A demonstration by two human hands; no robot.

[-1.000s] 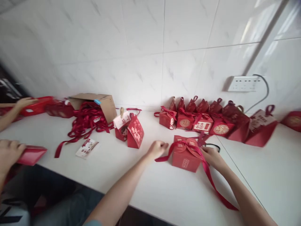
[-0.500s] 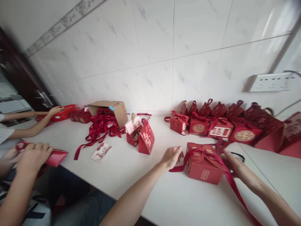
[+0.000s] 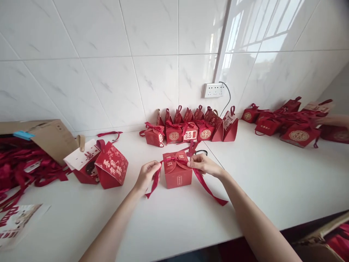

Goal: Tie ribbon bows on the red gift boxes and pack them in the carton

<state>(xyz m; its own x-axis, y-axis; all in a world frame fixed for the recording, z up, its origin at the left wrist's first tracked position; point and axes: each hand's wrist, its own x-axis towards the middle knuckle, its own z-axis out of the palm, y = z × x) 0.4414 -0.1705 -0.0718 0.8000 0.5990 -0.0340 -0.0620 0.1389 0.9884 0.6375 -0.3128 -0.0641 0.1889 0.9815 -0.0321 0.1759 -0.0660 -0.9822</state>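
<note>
A red gift box [image 3: 178,176] with gold lettering stands upright on the white table, its curved top flaps folded together. A dark red ribbon [image 3: 208,191] crosses the top of the box, with one tail hanging on each side. My left hand [image 3: 148,174] pinches the ribbon just left of the box. At the box's top right corner, my right hand [image 3: 203,163] grips the other part of the ribbon between thumb and fingers. Behind the box lie a loose piece of ribbon [image 3: 192,146] and a black loop [image 3: 202,151].
Along the tiled wall stands a row of red gift boxes [image 3: 174,136]. Two house-shaped boxes [image 3: 111,165] sit at left, near a cardboard box [image 3: 56,140] spilling ribbons. More red boxes [image 3: 298,136] are grouped at right, beside another person's hand [image 3: 336,121]. A socket strip [image 3: 214,90] hangs on the wall.
The view has swung right, so the co-workers at left are out of frame and the right-hand boxes show. My right hand has come from behind the box's side onto the ribbon at its top.
</note>
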